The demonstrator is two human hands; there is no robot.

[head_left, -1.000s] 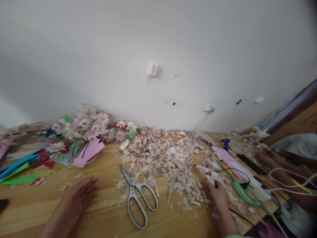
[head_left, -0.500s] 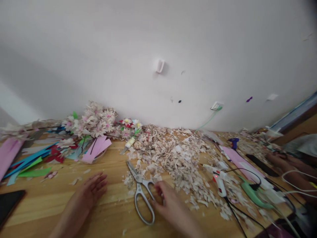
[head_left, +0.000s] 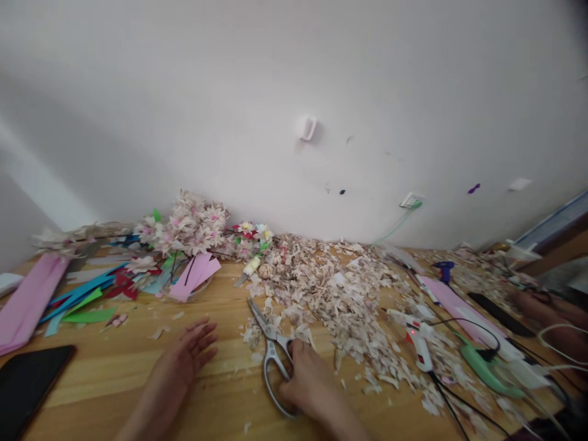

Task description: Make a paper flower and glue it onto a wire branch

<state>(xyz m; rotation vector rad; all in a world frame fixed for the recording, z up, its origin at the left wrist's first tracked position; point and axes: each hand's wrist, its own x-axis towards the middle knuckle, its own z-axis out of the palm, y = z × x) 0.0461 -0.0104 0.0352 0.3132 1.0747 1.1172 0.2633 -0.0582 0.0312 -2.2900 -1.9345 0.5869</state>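
Head view: I watch the right hand now closed over the one pair of scissors, the left hand spread open on the wooden table.

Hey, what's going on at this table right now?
A person at a wooden table has their right hand closed over the handles of a pair of steel scissors, with the blades pointing toward a heap of pale shavings. Their left hand is open, fingers spread, beside the scissors. Pink-and-white paper flowers stand further back, a white hot glue gun lies to the right, and another person's hands are at the far right.
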